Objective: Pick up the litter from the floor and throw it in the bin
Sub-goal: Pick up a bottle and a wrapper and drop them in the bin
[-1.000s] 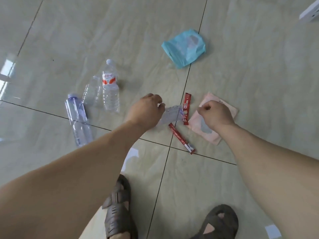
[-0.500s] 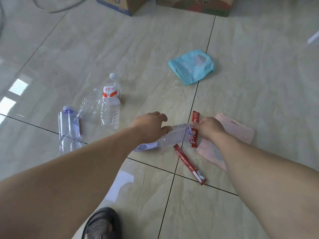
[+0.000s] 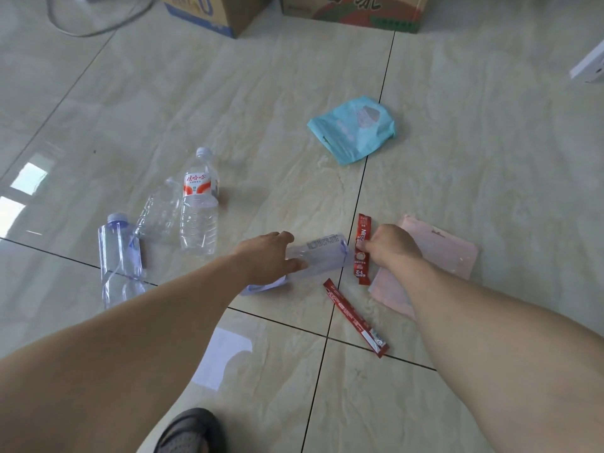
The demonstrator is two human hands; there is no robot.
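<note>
Since half a second ago both hands have barely shifted: the left hand (image 3: 268,256) still grips the clear plastic wrapper (image 3: 318,256) and the right hand (image 3: 390,248) still pinches the upright red sachet (image 3: 362,253), while more of the cardboard boxes now shows along the top edge. At the left of the frame lies a flattened bottle with a purple cap (image 3: 119,253); beside it a crushed clear bottle (image 3: 157,210) touches a bottle with a red-and-white label (image 3: 199,207). Left of centre, the left hand has its fingers curled over the near end of the wrapper, thumb underneath, the wrapper's far end almost reaching the sachet. Below it, a second red sachet (image 3: 354,317) lies slanted across a tile joint, apart from both hands. The right hand, just right of centre, is closed with thumb and forefinger on the sachet's edge; its forearm covers part of a pink bag (image 3: 447,253) lying flat beneath it. Above, in the upper middle, a crumpled teal bag (image 3: 354,132) lies well apart from the hands. Two cardboard boxes (image 3: 353,9) stand at the top edge, a white object (image 3: 588,65) at the right edge, a sandal (image 3: 191,431) at the bottom. No bin can be seen.
</note>
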